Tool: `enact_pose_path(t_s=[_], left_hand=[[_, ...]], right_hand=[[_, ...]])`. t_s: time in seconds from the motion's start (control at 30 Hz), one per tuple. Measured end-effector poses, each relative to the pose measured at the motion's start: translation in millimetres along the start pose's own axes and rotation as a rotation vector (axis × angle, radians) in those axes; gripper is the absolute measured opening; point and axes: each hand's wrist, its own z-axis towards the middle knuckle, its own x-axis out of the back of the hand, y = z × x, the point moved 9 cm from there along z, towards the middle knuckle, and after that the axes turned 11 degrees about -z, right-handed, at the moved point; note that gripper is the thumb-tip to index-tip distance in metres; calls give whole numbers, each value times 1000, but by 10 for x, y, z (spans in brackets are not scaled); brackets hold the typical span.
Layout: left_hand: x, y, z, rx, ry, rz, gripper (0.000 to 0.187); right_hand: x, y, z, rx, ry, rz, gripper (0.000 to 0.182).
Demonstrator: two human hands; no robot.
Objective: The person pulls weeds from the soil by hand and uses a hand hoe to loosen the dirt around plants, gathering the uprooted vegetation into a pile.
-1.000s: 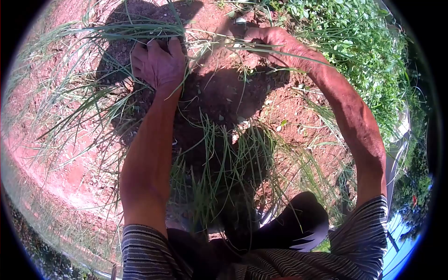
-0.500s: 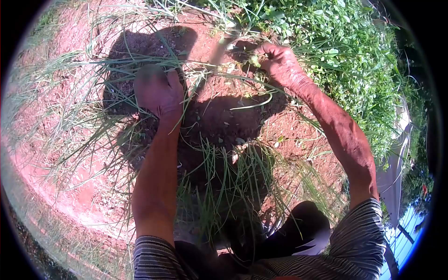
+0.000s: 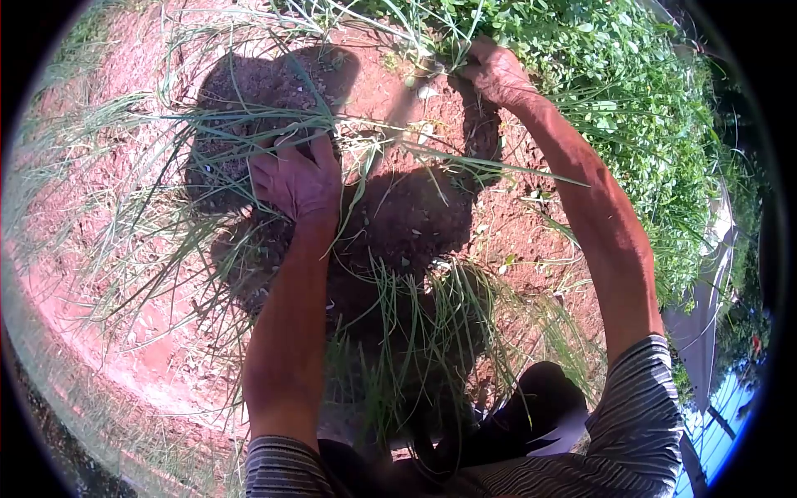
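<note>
The fingers (image 3: 286,148) of the left hand (image 3: 295,178) curl over a bunch of long grass blades (image 3: 249,120), clenched on them where they lie flat across the ground. The blades are thin, pale green and strap-like, running leftward from the fist in a loose sheaf and fraying into single strands toward the left edge of the view. The fist sits in the person's own shadow on the red soil (image 3: 398,216).

The right hand (image 3: 494,70) reaches further out, to the line where the bare soil meets a dense patch of leafy weeds (image 3: 614,91). Its fingers are bent and closed around something at the base of that growth, probably a few stems, though glare and tangled leaves hide what exactly is gripped. A single long blade trails from near it back across the soil toward the right forearm.

Between the two hands the ground is open: bare, crumbly red earth with a few scattered scraps of leaf. To the left of the left hand the soil is strewn with more sprawling grass. To the right, the weeds form a thick bank right up against the right wrist.

Nearer the body stands a tuft of upright grass (image 3: 415,332), between the forearms and well apart from both hands. Striped sleeves (image 3: 639,407) show at the lower edge.
</note>
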Motion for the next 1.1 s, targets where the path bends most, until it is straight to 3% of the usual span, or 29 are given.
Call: enact_pose_path(t_s=[0.03,0.07,0.13,0.2,0.27,0.3,0.33,0.4,0.47,0.57,0.63,0.67,0.73,0.8,0.87,0.93,1.0,1.07,1.1], left_hand=[[11,17,9,-2,10,-9,47],[24,18,4,-4,16,-17,46],[11,-13,-1,20,-8,-12,47],[1,-9,17,27,-9,-15,47],[-1,-14,8,12,-4,-12,48],[-7,-24,-11,20,-12,-15,48],[-17,-26,-5,26,-15,-20,49],[-15,-53,14,40,-20,-21,50],[-26,-45,9,45,-37,-26,52],[-38,-50,-4,35,-30,33,54],[-15,-45,1,60,-24,28,51],[-15,-49,-9,75,-26,23,50],[-35,-55,-5,61,-44,30,52],[-83,-96,5,71,-84,0,52],[-122,-141,21,78,-117,-43,51],[-63,-89,17,50,-90,-45,50],[-15,-17,24,25,-48,-39,50],[-5,-28,17,34,-26,-34,51],[-12,-47,16,32,-28,-22,52]], right_hand=[[-116,23,63,22,-97,-77,34],[-71,-66,76,125,19,-1,29],[-235,141,52,-21,-106,104,23],[-127,113,-11,-1,54,193,23],[-74,114,-121,-214,-86,314,25],[-200,121,-279,-393,-233,602,29],[87,-108,-407,-381,-216,511,20],[-184,-447,-624,-265,-481,825,15],[-206,-768,-847,-274,-728,659,15],[-80,-1185,-381,209,-97,394,24],[144,-1441,-105,261,-168,-4,29],[137,-1430,-30,182,-281,-184,31],[56,-1384,121,203,-162,-237,33],[21,-1392,58,271,-162,-147,33],[35,-1399,-155,485,63,61,28],[18,-925,-173,193,137,632,26],[48,-491,-11,-5,198,351,9],[344,-570,37,60,175,1192,4],[232,-556,168,60,128,847,5]])
